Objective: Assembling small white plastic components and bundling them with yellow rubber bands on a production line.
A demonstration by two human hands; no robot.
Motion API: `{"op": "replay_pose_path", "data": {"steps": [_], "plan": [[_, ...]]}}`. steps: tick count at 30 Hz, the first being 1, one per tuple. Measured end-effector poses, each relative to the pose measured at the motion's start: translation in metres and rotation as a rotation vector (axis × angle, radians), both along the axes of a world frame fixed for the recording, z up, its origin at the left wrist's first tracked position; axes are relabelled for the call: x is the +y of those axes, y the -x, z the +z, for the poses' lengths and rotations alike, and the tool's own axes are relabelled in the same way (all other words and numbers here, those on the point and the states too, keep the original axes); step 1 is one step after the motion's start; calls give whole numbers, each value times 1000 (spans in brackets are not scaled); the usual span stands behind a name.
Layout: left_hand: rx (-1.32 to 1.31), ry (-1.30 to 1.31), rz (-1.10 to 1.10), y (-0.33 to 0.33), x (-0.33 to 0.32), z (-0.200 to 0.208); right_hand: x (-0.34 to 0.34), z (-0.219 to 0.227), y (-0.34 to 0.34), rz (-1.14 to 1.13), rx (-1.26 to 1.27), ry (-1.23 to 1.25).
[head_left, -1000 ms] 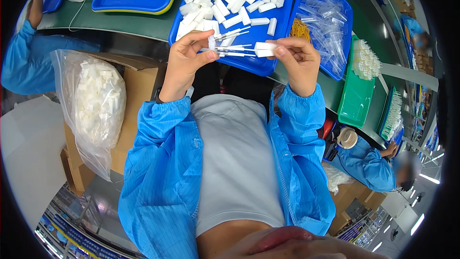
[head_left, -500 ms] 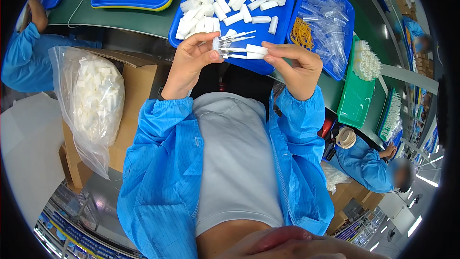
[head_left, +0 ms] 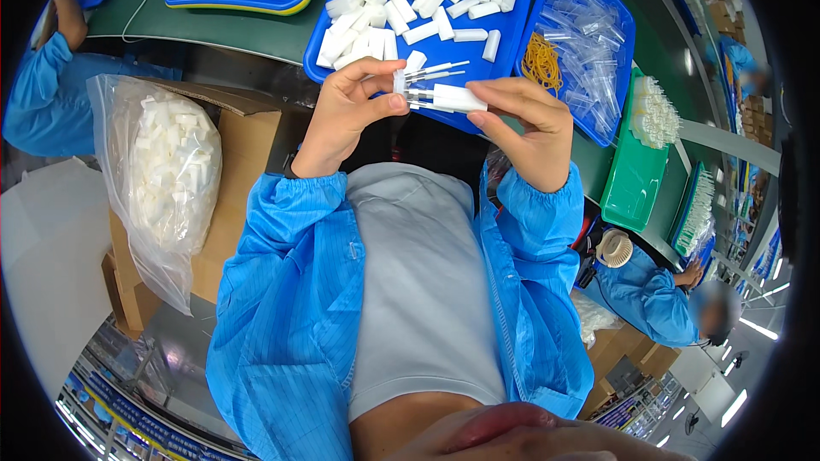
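Observation:
My left hand (head_left: 354,107) pinches the white base of a small piece with several thin pale rods (head_left: 440,68) pointing right. White blocks (head_left: 457,98), which look like foam, sit over the nearer rods, while the farther rods are bare. At the right end of these blocks, my right hand (head_left: 538,124) has its fingertips closed on one block. Both hands are above the near edge of a blue tray (head_left: 506,38) strewn with many similar loose white blocks (head_left: 397,13).
Right of that tray, another blue tray (head_left: 626,47) holds clear plastic tubes and yellow rubber bands (head_left: 541,62). Beyond it lies a green tray (head_left: 628,192) with bristly white pieces. A bag of white blocks (head_left: 171,175) rests on a cardboard box at left. Co-workers sit on both sides.
The white blocks have slid left along the rods, closer to the base. My left hand has shifted slightly right, and my right fingers now sit at the blocks' end.

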State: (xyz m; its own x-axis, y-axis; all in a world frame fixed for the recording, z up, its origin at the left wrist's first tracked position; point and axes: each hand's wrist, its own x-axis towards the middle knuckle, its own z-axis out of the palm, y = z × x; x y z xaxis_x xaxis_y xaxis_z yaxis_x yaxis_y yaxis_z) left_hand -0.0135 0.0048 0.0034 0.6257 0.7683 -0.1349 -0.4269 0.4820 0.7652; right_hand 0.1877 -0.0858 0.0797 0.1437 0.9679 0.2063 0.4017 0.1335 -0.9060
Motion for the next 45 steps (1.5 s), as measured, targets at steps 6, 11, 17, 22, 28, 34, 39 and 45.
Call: {"op": "replay_pose_path", "data": {"steps": [6, 11, 17, 22, 28, 34, 39, 45], "plan": [[51, -186, -50, -4, -3, 2, 3, -4, 12, 52, -118, -15], [16, -128, -53, 3, 0, -2, 4, -5, 6, 74, -115, -43], [53, -16, -104, 19, 7, -1, 46, -42, -42, -213, -716, -209], [25, -16, -104, 15, 4, 2, 62, -75, -52, -180, -985, -146], [40, -1, -57, 15, 4, -1, 62, -71, -50, -93, -1075, -155], [35, -39, 35, 12, 6, -1, 38, -37, -42, -77, -838, -231], [10, -35, 73, 9, 4, -6, 21, -11, -30, -48, -762, -314], [-8, -148, 89, 5, 1, -2, 16, 5, -21, -30, -944, -335]]}}
